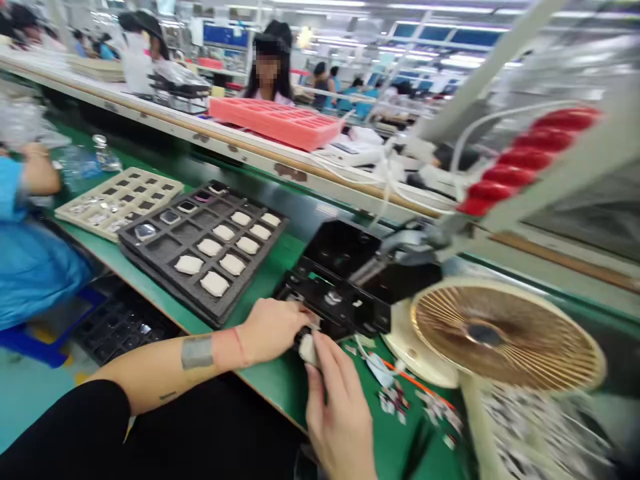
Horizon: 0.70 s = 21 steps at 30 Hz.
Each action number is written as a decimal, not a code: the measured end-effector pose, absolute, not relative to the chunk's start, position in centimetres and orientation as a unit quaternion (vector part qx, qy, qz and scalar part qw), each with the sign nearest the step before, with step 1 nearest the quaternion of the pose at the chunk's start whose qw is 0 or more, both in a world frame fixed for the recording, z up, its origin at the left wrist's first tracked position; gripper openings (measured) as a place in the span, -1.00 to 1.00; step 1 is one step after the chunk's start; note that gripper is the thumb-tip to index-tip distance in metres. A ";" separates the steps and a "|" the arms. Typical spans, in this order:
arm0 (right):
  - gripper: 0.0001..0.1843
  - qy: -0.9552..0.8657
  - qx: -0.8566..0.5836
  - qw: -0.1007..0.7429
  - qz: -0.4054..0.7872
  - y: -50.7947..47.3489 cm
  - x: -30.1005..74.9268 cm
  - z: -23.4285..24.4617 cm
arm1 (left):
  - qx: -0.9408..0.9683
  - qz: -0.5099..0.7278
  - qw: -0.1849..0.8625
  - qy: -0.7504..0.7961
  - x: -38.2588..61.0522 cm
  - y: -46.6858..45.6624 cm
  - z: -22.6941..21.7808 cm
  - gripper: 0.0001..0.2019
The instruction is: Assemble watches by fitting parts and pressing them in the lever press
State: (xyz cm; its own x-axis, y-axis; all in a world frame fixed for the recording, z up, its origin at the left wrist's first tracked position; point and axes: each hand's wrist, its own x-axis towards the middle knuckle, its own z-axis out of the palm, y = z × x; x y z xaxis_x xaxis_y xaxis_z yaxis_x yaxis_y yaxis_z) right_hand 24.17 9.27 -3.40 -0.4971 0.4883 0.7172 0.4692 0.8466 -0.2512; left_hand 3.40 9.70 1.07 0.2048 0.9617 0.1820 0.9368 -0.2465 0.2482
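My left hand point(273, 328) is curled at the front of a black fixture point(345, 280) on the green bench, its fingers pinched on a small white part point(307, 348). My right hand point(337, 407) comes up from below, thumb and fingers closed on the same white part. To the left lies a dark foam tray point(165, 250) with several white parts of the same kind in its pockets and a few dark ones at the far end.
A beige tray point(117, 200) lies beyond the dark one. A round fan point(505, 333) stands right of the fixture. Small scraps point(395, 397) litter the green mat. A person in blue point(25, 253) sits at the left; other workers and a pink tray point(280, 120) are across the line.
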 end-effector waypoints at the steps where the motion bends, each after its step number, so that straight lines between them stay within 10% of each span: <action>1: -0.38 -0.863 -0.270 0.426 -0.002 9.6 24.1 -3.4 | 0.777 0.145 0.033 0.612 3.4 9.5 1.0 -0.61; 10: -0.29 -0.859 -0.214 0.461 -0.067 9.9 23.1 -0.4 | 0.823 0.087 -0.044 0.560 4.6 6.9 -0.7 -0.36; 18: -0.24 -0.880 -0.172 0.435 -0.077 10.2 22.9 -1.3 | 0.523 0.535 0.478 0.461 2.9 3.5 0.0 -0.54; 21: -0.20 -0.906 -0.150 0.393 -0.052 11.2 23.7 1.9 | 0.413 0.583 0.528 0.460 2.9 2.8 -1.1 -0.68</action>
